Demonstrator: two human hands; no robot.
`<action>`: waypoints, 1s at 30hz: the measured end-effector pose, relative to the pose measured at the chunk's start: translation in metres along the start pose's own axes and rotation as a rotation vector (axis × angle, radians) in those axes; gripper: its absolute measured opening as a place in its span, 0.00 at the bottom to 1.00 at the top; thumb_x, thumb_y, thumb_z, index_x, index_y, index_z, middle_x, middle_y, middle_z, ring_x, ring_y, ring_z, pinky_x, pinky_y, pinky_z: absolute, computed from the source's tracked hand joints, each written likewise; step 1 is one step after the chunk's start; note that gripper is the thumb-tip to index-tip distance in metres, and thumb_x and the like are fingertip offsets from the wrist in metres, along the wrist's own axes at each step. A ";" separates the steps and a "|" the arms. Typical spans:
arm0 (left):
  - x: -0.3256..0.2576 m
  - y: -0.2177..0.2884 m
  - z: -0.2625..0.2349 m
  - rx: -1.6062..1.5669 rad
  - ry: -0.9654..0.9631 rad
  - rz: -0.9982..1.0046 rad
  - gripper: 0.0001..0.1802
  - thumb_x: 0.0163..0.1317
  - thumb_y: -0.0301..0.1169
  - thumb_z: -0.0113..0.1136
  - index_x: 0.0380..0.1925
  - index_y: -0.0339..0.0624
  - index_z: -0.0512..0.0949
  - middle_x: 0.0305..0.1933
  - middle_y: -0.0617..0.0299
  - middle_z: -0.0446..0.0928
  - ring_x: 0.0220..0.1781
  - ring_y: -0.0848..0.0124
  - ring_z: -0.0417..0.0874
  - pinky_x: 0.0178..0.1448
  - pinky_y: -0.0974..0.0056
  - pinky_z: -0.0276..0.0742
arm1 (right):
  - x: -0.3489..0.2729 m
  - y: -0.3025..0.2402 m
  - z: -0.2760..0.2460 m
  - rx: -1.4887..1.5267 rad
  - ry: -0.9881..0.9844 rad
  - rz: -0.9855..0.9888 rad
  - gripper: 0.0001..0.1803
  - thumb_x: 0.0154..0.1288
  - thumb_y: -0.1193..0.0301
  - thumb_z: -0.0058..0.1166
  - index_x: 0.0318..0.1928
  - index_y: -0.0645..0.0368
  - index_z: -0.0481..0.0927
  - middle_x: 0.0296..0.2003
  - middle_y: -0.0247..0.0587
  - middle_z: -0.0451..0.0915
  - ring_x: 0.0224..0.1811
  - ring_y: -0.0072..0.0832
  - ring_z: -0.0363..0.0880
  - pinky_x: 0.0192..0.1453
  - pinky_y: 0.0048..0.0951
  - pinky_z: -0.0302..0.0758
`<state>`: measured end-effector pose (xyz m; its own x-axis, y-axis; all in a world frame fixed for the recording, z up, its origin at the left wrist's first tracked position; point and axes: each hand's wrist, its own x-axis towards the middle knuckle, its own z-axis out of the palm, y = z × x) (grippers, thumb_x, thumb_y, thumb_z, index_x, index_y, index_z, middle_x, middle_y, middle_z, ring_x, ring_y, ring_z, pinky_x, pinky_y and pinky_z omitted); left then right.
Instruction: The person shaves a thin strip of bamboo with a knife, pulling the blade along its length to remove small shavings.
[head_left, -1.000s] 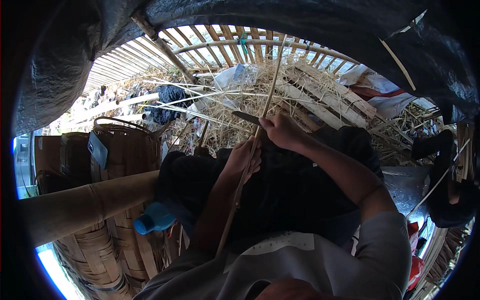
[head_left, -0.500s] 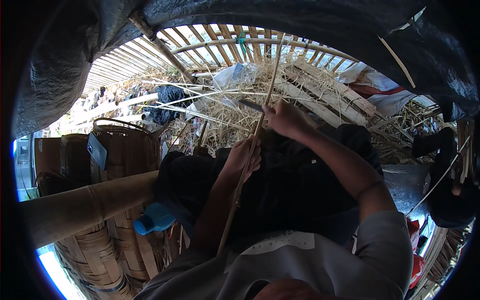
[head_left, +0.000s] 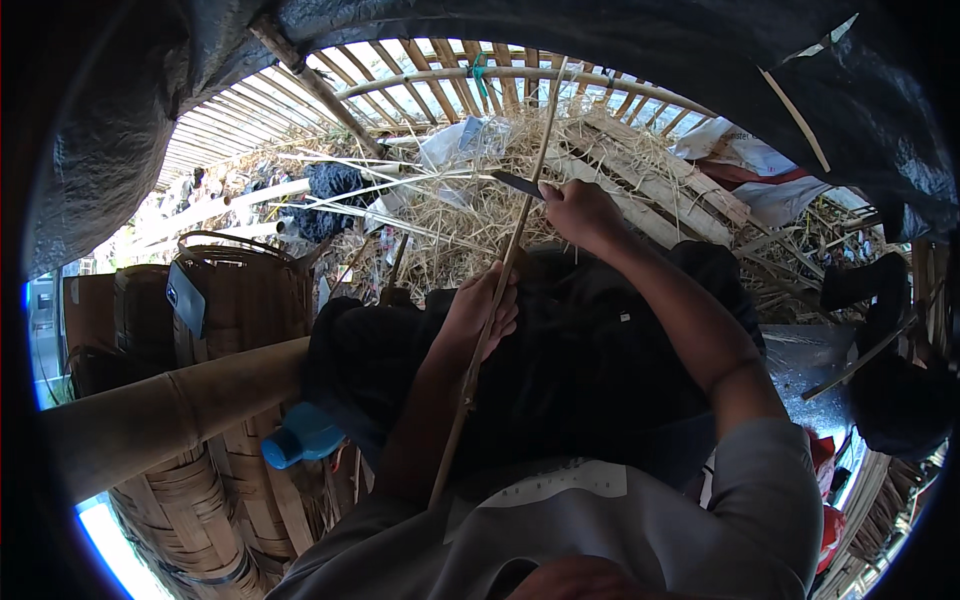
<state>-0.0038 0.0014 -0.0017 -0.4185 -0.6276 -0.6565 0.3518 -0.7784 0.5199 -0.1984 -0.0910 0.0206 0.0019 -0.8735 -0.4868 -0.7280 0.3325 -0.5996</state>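
A long, thin bamboo strip (head_left: 466, 392) runs from my chest up past my lap toward the slatted fence, slanting to the right. My left hand (head_left: 483, 308) is wrapped round it at about mid-length, over my dark trousers. Farther up the strip, my right hand (head_left: 584, 214) is closed on a knife, whose handle is hidden in the fingers. The dark knife blade (head_left: 517, 184) points left and lies across the strip, seemingly against it.
Woven bamboo baskets (head_left: 245, 300) stand at the left, behind a thick bamboo pole (head_left: 180, 403). A blue bottle (head_left: 303, 436) is below the pole. Straw (head_left: 450, 225), strips and boards (head_left: 650, 180) cover the ground ahead. At the far right, someone in dark clothing (head_left: 900, 400) is beside another strip (head_left: 862, 358).
My right hand and the knife have shifted slightly right and up along the strip. My left hand keeps its hold. The other strip at the far right has changed its position and slant.
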 end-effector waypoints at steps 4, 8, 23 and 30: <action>-0.005 0.002 0.002 0.008 -0.016 0.011 0.15 0.74 0.40 0.39 0.31 0.47 0.69 0.11 0.73 0.56 0.10 0.80 0.54 0.17 0.72 0.51 | -0.032 -0.003 0.040 -0.046 -0.035 -0.210 0.30 0.71 0.52 0.39 0.29 0.67 0.81 0.26 0.60 0.80 0.34 0.51 0.83 0.41 0.48 0.77; -0.002 0.003 0.003 0.023 -0.014 0.008 0.14 0.74 0.40 0.40 0.32 0.47 0.69 0.11 0.73 0.57 0.09 0.80 0.55 0.16 0.72 0.51 | -0.004 0.005 0.013 -0.031 0.064 -0.098 0.31 0.71 0.51 0.41 0.25 0.68 0.79 0.22 0.60 0.78 0.29 0.51 0.82 0.38 0.48 0.75; -0.004 0.004 0.002 -0.041 0.044 -0.019 0.17 0.75 0.42 0.38 0.33 0.44 0.69 0.11 0.70 0.57 0.08 0.78 0.55 0.15 0.71 0.50 | -0.022 0.007 0.042 -0.086 0.083 -0.257 0.30 0.72 0.51 0.41 0.28 0.67 0.81 0.22 0.58 0.79 0.30 0.52 0.82 0.39 0.47 0.76; 0.001 0.001 0.005 0.063 0.002 0.026 0.17 0.74 0.43 0.41 0.32 0.45 0.70 0.11 0.71 0.58 0.08 0.80 0.56 0.13 0.72 0.50 | -0.015 0.010 0.037 -0.237 0.077 -0.210 0.29 0.71 0.51 0.40 0.35 0.67 0.80 0.28 0.59 0.81 0.35 0.50 0.83 0.43 0.46 0.76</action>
<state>-0.0079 -0.0004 0.0012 -0.4084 -0.6478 -0.6431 0.3093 -0.7611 0.5702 -0.1798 -0.0614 -0.0015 0.1233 -0.9417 -0.3131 -0.8564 0.0584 -0.5129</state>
